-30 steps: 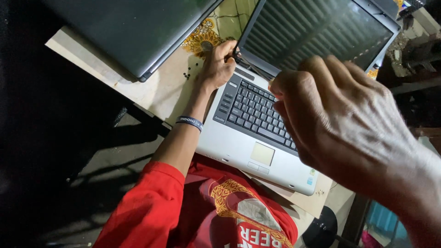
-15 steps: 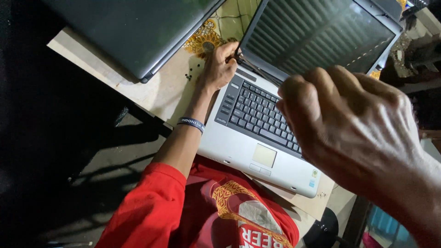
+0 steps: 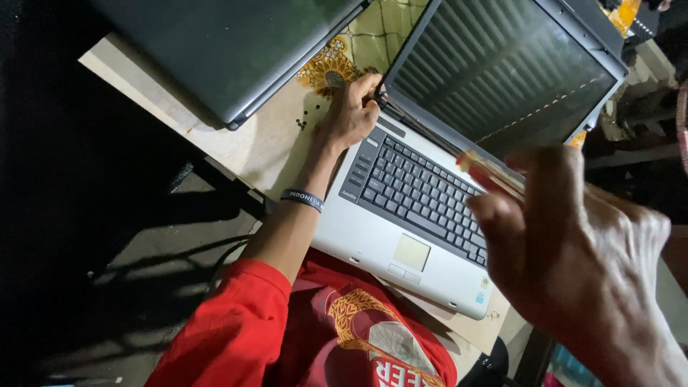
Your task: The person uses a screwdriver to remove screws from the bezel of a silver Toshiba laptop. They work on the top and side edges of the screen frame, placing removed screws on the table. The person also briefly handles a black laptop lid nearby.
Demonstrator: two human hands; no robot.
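left hand at the hinge corner, right hand lifted off the laptop

the open silver laptop (image 3: 423, 215) lies slantwise on the worktop (image 3: 265, 143), its long axis running from the upper left down toward the lower right, with the dark screen (image 3: 502, 72) tipped back at the far side and the keyboard (image 3: 423, 197) and touchpad (image 3: 412, 252) on the near side. its front edge hangs close over the person's red shirt (image 3: 308, 330).

the left hand (image 3: 352, 113) is the one on it: it sits at the laptop's far left corner, right where the screen meets the base, fingers curled in against the hinge end. i cannot tell whether it grips anything small there or only presses. a dark wristband (image 3: 302, 198) circles that forearm, which runs along the laptop's left edge.

the right hand (image 3: 573, 244) is up in the air, close to the camera and blurred, over the right end of the keyboard and not touching it. its fingers pinch a slim, pale, flat thing (image 3: 494, 172); what it is i cannot make out.

so the hinge corner lies at the left hand, while the right stands well apart from it, across the whole keyboard.

beyond the left hand, a second closed grey laptop (image 3: 229, 50) lies on the worktop, and a patterned yellow cloth (image 3: 337, 61) shows between the two machines.
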